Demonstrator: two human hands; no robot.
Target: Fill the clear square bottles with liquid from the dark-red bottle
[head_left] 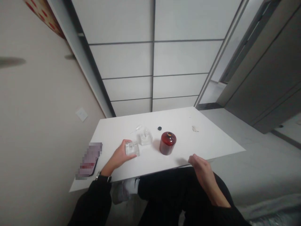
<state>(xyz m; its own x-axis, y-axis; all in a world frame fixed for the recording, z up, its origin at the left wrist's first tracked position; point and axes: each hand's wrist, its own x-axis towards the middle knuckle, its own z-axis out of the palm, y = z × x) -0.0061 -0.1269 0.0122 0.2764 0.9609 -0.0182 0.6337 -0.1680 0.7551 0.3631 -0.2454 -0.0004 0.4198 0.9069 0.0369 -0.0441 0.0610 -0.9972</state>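
Observation:
My left hand (121,153) grips a small square clear glass container (132,148) from its left side, thumb along the near edge. Close behind it stands a second clear glass piece, a square bottle (145,137). To the right of both is a reddish-brown bottle (167,144), upright with its neck uncovered. A small dark cap (160,128) lies behind that bottle. Over the table's front edge, right of the brown bottle, is my right hand (199,166), its fingers bent and pressed together. Whatever may be in those fingers is hidden.
The white table (183,121) stands against white panelled sliding doors (178,56). A phone (90,160), blurred out, lies at the left edge. A clear thin piece (138,127) is behind the glass bottle, and a small crumpled scrap (195,128) lies far right.

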